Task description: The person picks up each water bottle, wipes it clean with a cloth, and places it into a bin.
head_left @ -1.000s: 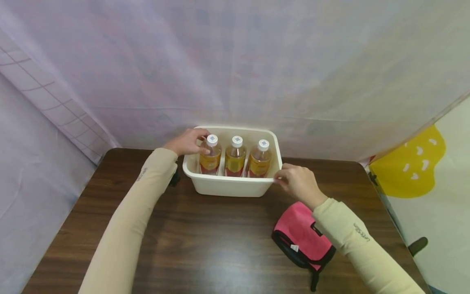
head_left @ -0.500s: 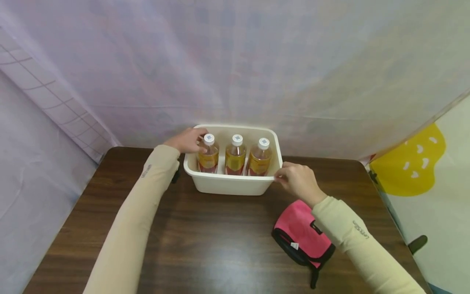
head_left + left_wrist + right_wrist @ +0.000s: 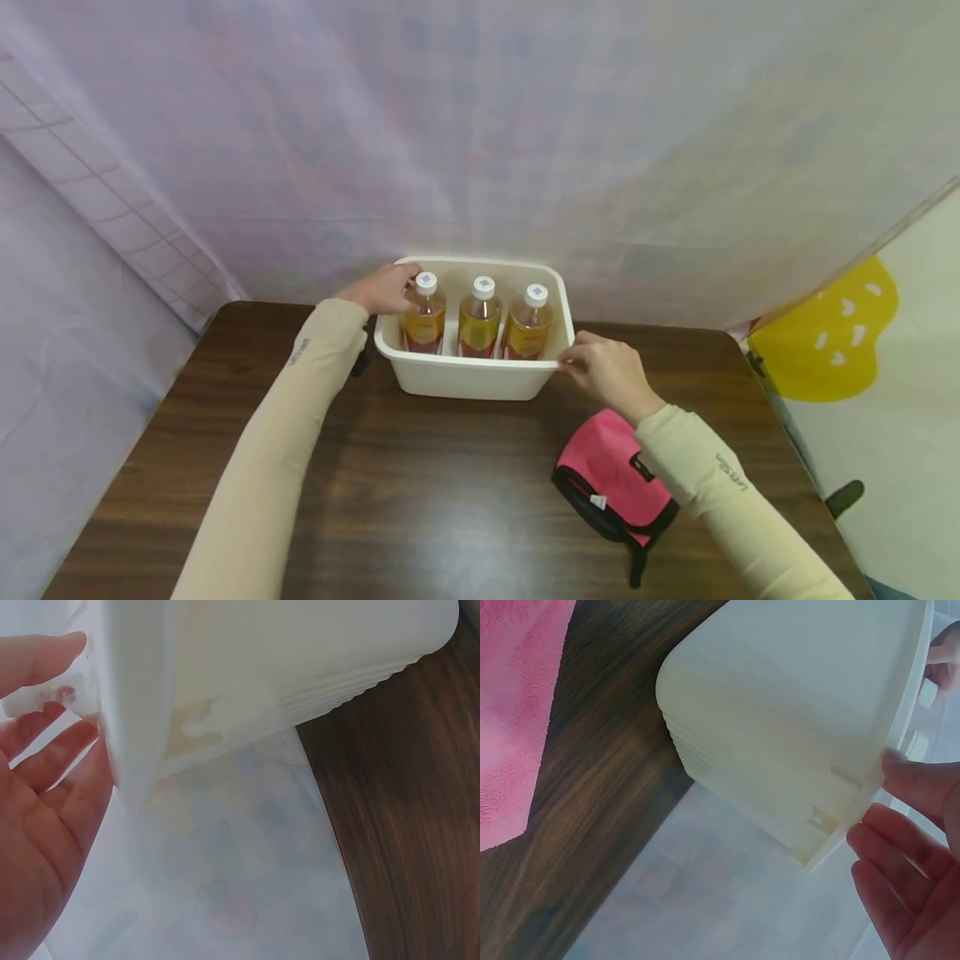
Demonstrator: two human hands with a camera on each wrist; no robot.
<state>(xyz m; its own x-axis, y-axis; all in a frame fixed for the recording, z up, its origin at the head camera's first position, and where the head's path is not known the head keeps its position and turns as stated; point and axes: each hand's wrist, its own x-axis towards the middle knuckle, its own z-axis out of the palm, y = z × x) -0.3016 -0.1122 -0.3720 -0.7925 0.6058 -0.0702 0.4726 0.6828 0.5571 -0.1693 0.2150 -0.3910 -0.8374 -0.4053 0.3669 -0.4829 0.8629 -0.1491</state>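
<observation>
A white plastic bin (image 3: 465, 382) sits at the table's back edge with three upright bottles inside, each with a white cap and a yellow-and-red label. My left hand (image 3: 382, 290) reaches over the bin's left rim and holds the left bottle (image 3: 424, 329) near its neck; the left wrist view shows thumb and fingers about the clear bottle neck (image 3: 75, 694). The middle bottle (image 3: 480, 325) and right bottle (image 3: 528, 332) stand apart from it, untouched. My right hand (image 3: 609, 367) pinches the bin's front right rim, thumb outside in the right wrist view.
A pink pouch (image 3: 618, 471) with black trim lies on the brown wooden table (image 3: 420, 500), partly beneath my right forearm. A pale curtain (image 3: 480, 150) hangs right behind the bin. Something small and black (image 3: 361, 362) shows by my left wrist.
The left bottle has shifted slightly left toward the bin's side wall, with my left hand on it. My right hand keeps its grip on the rim.
</observation>
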